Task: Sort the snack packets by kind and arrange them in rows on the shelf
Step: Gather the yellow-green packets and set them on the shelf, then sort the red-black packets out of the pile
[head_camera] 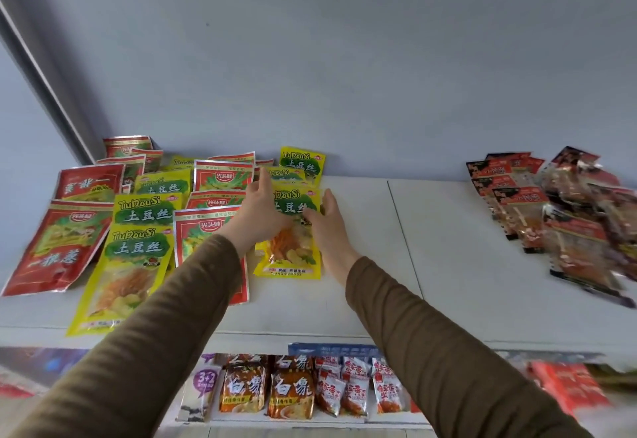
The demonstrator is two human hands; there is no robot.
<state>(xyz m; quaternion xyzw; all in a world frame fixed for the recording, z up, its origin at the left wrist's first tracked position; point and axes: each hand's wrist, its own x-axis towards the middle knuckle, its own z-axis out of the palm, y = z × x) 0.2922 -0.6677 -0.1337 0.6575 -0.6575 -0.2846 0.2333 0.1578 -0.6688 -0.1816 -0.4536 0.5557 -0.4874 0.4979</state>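
Two hands are working at the front of a yellow row on the white shelf (362, 293), seen from the single head view. The left hand (263, 212) is lying flat, fingers spread, on the left part of the nearest yellow packet (287, 251). The right hand (325, 220) is standing edge-on against that packet's right side, its grip open, palm facing left. Neither hand is pinching anything; both are pressing or squaring the packet rather than holding it.

That packet is lying flat near the shelf's middle, long axis running front to back, printed top toward the wall and bottom seam toward the shelf's front edge. Two more yellow packets (302, 162) are running behind it in the same line, overlapping like tiles, the rearmost leaning on the wall.

To the left, red packets (51, 248) and other yellow packets (132, 272) are sitting in mixed, crooked columns; one red packet is turned upside down, so sorting looks unfinished. Well apart on the right, a loose heap of dark packets (579, 227) is lying unsorted. Noodle packs (293, 389) are standing on the lower shelf.

As for risk, the foil looks slick, so a sideways push may be sliding the packet under its neighbour or skewing the row. The front left yellow packet is overhanging the shelf's edge, and a brushing sleeve (165, 327) could be knocking it off.
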